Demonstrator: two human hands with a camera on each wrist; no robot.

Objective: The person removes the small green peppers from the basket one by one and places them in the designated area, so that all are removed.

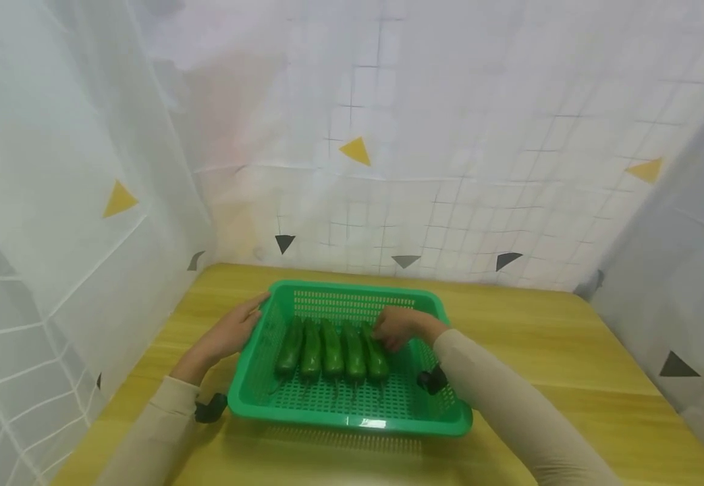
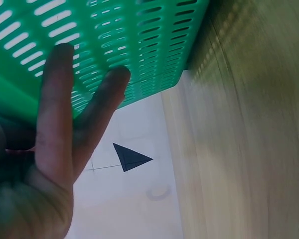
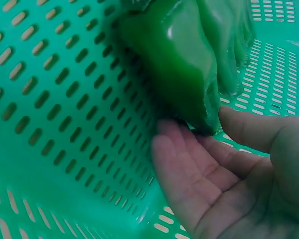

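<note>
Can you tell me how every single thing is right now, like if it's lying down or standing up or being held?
Basket: upright on the table, peppers inside
Rightmost pepper: lying in the basket, held at its far end
Other four peppers: lying side by side, not held
Right hand: gripping the rightmost pepper
Left hand: fingers straight, against the basket's outer side
Table: flat, under the basket

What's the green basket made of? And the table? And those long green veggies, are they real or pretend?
The basket looks like glossy plastic: smooth rim, bright glare, neat rows of slots. The table seems to be wood or wood-patterned laminate, slightly shiny, with streaky grain. The long green veggies have smooth, shiny skins; they could be real or plastic, I can't tell.
</note>
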